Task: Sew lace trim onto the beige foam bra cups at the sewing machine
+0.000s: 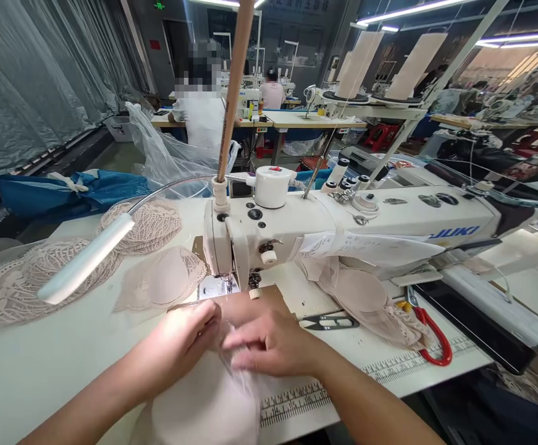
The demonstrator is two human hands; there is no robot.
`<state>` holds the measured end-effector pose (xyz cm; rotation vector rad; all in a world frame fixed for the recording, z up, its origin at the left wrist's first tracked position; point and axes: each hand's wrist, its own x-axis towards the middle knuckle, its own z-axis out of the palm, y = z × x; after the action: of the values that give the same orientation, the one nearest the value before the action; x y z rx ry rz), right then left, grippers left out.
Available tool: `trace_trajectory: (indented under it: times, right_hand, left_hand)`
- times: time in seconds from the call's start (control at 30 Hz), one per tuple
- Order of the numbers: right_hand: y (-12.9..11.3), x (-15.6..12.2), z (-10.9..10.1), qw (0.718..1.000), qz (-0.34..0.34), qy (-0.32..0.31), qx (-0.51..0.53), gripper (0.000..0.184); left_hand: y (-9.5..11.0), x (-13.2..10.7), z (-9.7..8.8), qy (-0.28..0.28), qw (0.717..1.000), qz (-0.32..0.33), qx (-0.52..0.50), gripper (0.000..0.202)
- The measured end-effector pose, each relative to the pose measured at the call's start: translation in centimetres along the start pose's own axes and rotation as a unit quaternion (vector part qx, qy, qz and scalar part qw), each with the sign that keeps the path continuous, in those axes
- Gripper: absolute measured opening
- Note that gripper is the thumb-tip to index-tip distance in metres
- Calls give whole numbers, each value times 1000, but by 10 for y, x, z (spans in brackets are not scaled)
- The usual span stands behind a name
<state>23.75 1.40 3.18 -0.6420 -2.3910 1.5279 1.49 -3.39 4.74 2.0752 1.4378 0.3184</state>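
My left hand (183,340) and my right hand (269,340) meet just in front of the needle of a white sewing machine (343,225). Both hands pinch a pale beige fabric piece (208,402) that hangs over the table's front edge. The fingers of each hand are curled onto the cloth. The needle area (225,285) lies a little beyond my fingertips, lit by a gooseneck lamp (86,259).
Stacks of beige lace cups (148,225) lie at the left of the white table (41,364). More beige pieces (365,300), thread snips (331,321) and red-handled scissors (438,343) lie at the right. A person in white (201,117) sits at a far table.
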Motion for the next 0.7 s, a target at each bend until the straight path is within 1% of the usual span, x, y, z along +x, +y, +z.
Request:
trace_trajectory:
  times: [0.03,0.07,0.1,0.17,0.23,0.3,0.37,0.43,0.5,0.53,0.57,0.63,0.7]
  right_hand:
    - [2,3,1,994,-9,72,-83,27]
    - [5,6,4,980,-14,116,-158,23]
    - [8,8,6,965,-16,132,-225,20]
    - [15,13,13,935,-16,127,-330,15]
    - [21,15,18,912,-9,123,-390,14]
    - [24,16,21,901,-7,132,-412,15]
    - [25,16,22,899,-1,134,-418,15]
    - [24,15,22,898,9,125,-421,13]
    - [23,15,22,899,22,123,-419,12]
    - [22,15,22,901,28,127,-415,13]
    - [20,16,21,902,36,132,-409,16]
    - [18,16,21,905,51,141,-397,21]
    - [17,17,20,907,58,143,-391,25]
  left_hand:
    - [-6,9,4,12,1000,0,22,25]
    - [-13,19,8,18,999,11,38,24]
    - [-20,28,13,25,998,24,47,22]
    - [-32,40,19,46,995,43,73,20]
    - [-39,44,18,86,988,33,126,22]
    - [-39,39,10,133,974,15,182,26]
    - [-32,28,1,167,964,13,205,29]
    - [-22,17,0,165,965,50,199,31]
    - [-14,10,7,136,965,112,195,30]
    - [-13,9,13,126,960,143,203,30]
    - [-13,10,20,128,952,169,220,30]
    - [-18,13,32,142,937,192,256,30]
    - [-26,16,38,145,933,189,269,31]
